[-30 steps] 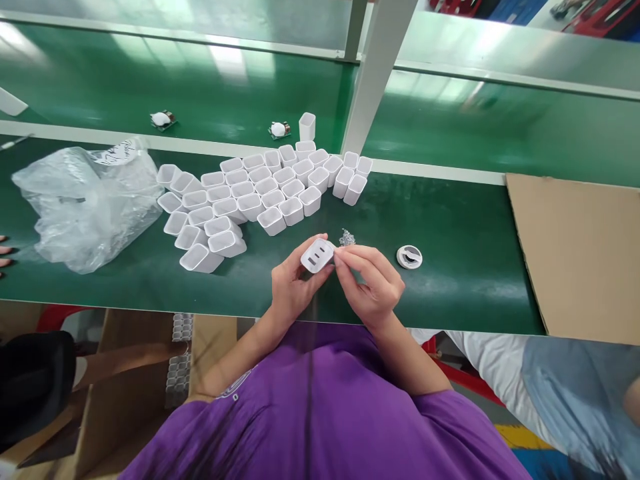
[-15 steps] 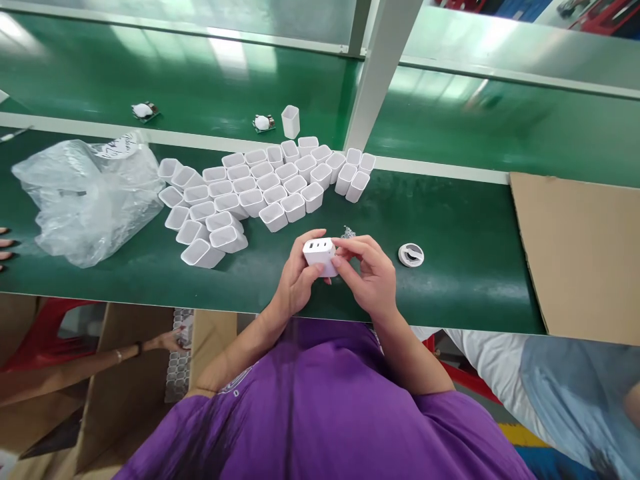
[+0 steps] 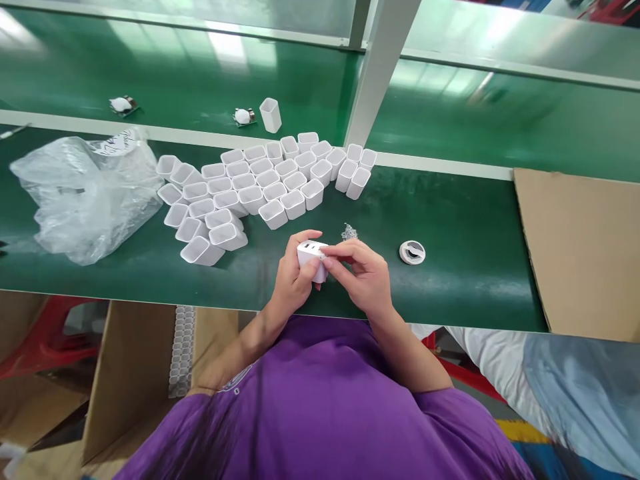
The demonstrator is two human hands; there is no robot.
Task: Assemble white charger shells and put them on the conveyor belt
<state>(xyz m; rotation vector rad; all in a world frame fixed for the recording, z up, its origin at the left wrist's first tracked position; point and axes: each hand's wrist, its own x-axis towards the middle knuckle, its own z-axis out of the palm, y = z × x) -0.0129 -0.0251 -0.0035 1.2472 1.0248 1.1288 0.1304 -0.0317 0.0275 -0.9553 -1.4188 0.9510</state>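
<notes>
A white charger housing (image 3: 310, 257) with slots in its top face is held over the near edge of the green table (image 3: 460, 280). My left hand (image 3: 295, 277) wraps around it from the left. My right hand (image 3: 363, 273) pinches its top right edge with thumb and forefinger. Just beyond my hands lies a small pile of tiny clear bits (image 3: 349, 232). A cluster of several empty white housings (image 3: 250, 190) stands open-side-up farther back and to the left.
A crumpled clear plastic bag (image 3: 85, 197) lies at the left. A small white round reel (image 3: 412, 252) sits right of my hands. A cardboard sheet (image 3: 580, 253) covers the table's right end. On the far belt rest one lone housing (image 3: 271, 115) and two small circuit parts (image 3: 243, 116). A white post (image 3: 377, 73) rises behind.
I have tipped the housing so its slotted face turns away from the camera, and drawn it slightly nearer to me. The other person's fingers at the far left edge have gone from view.
</notes>
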